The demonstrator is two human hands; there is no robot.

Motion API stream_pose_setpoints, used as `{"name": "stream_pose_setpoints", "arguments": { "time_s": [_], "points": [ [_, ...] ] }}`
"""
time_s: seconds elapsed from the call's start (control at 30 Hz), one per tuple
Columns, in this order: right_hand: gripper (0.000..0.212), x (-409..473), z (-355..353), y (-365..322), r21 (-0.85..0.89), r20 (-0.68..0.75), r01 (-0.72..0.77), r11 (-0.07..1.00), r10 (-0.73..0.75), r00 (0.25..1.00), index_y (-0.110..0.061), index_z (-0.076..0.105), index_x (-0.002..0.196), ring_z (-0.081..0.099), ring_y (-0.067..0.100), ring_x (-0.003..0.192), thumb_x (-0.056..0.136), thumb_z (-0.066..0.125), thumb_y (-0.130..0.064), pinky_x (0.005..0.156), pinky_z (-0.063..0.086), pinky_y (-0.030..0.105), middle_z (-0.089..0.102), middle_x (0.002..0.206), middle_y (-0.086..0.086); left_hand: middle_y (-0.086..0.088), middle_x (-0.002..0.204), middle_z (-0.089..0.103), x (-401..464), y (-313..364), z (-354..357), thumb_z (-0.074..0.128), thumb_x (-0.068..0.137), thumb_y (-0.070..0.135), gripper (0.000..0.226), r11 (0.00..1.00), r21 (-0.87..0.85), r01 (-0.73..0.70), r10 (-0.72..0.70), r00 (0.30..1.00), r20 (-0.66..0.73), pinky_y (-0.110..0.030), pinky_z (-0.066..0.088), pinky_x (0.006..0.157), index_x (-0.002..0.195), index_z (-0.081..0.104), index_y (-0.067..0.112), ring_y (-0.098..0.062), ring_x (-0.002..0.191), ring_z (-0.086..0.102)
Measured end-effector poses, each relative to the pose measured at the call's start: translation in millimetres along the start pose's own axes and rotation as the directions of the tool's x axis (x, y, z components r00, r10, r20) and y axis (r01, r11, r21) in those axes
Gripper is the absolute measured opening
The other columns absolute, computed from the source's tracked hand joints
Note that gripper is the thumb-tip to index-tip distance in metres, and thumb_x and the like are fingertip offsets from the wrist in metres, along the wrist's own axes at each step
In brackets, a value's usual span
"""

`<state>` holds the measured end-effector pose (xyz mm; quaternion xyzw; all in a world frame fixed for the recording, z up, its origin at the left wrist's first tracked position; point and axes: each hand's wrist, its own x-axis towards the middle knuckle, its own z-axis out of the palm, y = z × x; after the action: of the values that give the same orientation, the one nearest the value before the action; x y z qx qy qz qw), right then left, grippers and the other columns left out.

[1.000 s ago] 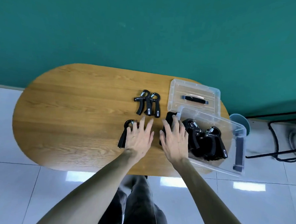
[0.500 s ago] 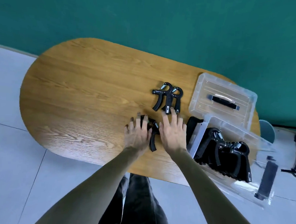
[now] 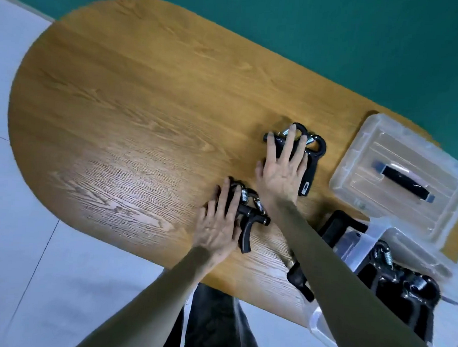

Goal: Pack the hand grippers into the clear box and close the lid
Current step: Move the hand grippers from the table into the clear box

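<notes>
While flat on the table (image 3: 136, 94), both hands (image 3: 282, 171) over hand grippers (image 3: 312, 161).

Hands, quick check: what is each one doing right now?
Left hand: open, fingers spread flat over the near hand grippers.
Right hand: open, flat on the far hand grippers.

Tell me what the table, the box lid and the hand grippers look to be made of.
Table: wood or wood-look veneer, with visible grain and a soft sheen.
Box lid: clear, glossy plastic, since the table shows through it; its handle looks like black plastic.
Hand grippers: matte black handles, probably plastic or rubber; shiny coiled springs that look like metal.
</notes>
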<state>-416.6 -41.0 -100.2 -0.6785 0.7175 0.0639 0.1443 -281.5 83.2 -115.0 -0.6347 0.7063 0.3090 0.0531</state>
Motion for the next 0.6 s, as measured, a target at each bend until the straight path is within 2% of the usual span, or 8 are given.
{"name": "stream_pose_setpoints", "arguments": {
  "time_s": [0.1,0.17,0.27,0.37,0.47,0.6],
  "points": [
    [0.082,14,10,1,-0.020,0.006,-0.060,0.998,0.060,0.998,-0.023,0.004,0.159,-0.014,0.041,0.151,0.096,0.056,-0.028,0.121,0.013,0.059,-0.019,0.165,0.014,-0.011,0.167,-0.023,0,-1,5,0.052,0.095,0.029,0.092,0.998,-0.062,-0.006,0.002,0.998,-0.067,-0.039,0.039,0.103,0.161,-0.012,0.021,-0.026,0.135,0.031],
    [0.090,18,15,0,-0.006,0.001,-0.080,0.997,0.080,0.997,-0.025,0.001,0.159,-0.015,0.041,0.151,0.092,0.061,-0.021,0.120,0.017,0.060,-0.020,0.165,0.012,-0.012,0.168,-0.021,0,-1,6,0.055,0.093,0.029,0.093,0.998,-0.062,0.016,-0.022,0.996,-0.084,-0.036,0.041,0.094,0.162,-0.008,0.022,-0.023,0.121,0.039],
    [0.095,18,16,3,-0.013,-0.025,-0.079,0.997,0.079,0.997,-0.031,0.006,0.159,-0.012,0.045,0.150,0.087,0.062,-0.006,0.114,0.031,0.060,-0.019,0.166,0.007,-0.012,0.168,-0.022,0,1,5,0.055,0.093,0.031,0.094,0.999,-0.033,0.031,-0.034,0.996,-0.085,-0.032,0.036,0.087,0.162,-0.008,0.024,-0.018,0.107,0.038],
    [0.090,15,12,4,0.031,0.005,-0.087,0.996,0.087,0.996,-0.039,0.006,0.158,-0.006,0.048,0.150,0.091,0.055,-0.003,0.106,0.039,0.060,-0.021,0.166,-0.001,-0.014,0.168,-0.021,1,0,5,0.059,0.093,0.032,0.099,1.000,-0.020,0.020,-0.022,0.997,-0.080,-0.035,0.040,0.090,0.161,-0.012,0.024,-0.020,0.104,0.045],
    [0.083,14,9,6,0.063,0.023,-0.088,0.994,0.086,0.996,-0.041,0.006,0.158,0.003,0.046,0.150,0.096,0.047,-0.005,0.109,0.033,0.064,-0.020,0.166,-0.003,-0.019,0.167,-0.017,3,-1,5,0.069,0.087,0.028,0.108,1.000,-0.006,-0.001,0.000,0.997,-0.072,-0.037,0.042,0.090,0.161,-0.010,0.022,-0.023,0.104,0.047],
    [0.075,12,9,10,0.064,-0.016,-0.067,0.996,0.068,0.998,-0.040,0.010,0.158,0.011,0.044,0.150,0.098,0.046,-0.012,0.112,0.031,0.059,-0.013,0.168,0.002,-0.021,0.166,-0.020,5,-4,4,0.062,0.093,0.033,0.101,0.999,-0.021,-0.036,0.035,0.997,-0.064,-0.044,0.043,0.097,0.161,-0.011,0.022,-0.028,0.113,0.048]
  ]
}}
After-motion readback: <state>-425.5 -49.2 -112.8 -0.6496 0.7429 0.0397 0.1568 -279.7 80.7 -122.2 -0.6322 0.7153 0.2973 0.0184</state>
